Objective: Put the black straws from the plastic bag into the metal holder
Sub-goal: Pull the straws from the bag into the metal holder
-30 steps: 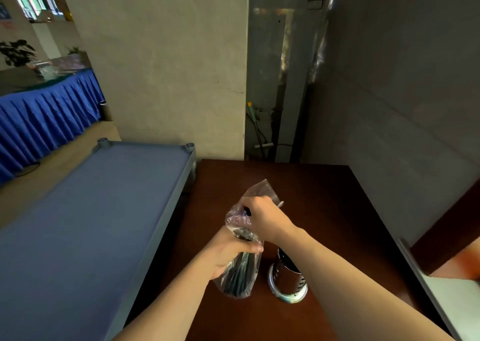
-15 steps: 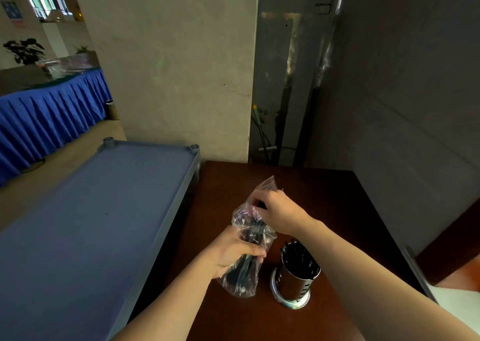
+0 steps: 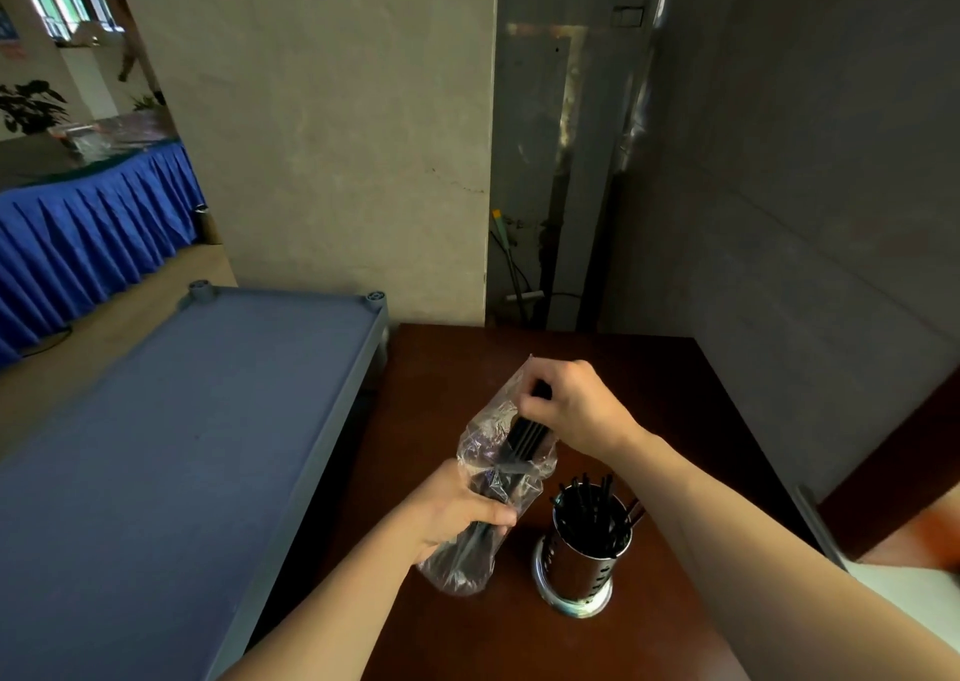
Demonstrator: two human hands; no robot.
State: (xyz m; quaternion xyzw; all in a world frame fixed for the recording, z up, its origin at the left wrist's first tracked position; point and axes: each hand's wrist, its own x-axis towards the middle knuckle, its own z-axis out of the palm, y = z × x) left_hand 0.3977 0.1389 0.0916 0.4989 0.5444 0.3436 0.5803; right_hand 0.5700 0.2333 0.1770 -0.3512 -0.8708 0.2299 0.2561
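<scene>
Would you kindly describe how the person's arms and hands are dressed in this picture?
Both forearms are bare right down to the frame edge, with no sleeve showing. The left hand and the right hand wear no gloves, and no watch, ring or bracelet is visible.

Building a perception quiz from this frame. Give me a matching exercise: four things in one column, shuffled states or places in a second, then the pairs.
Things
1. left hand
2. right hand
3. metal holder
4. plastic bag

States or places
A. stands upright on the brown table, black straws already in it
B. grips the lower part of the bag
C. clear, held tilted above the table, black straws inside
D. pinches the top ends of straws at the bag's mouth

Pairs: 1-B, 2-D, 3-A, 4-C
</scene>
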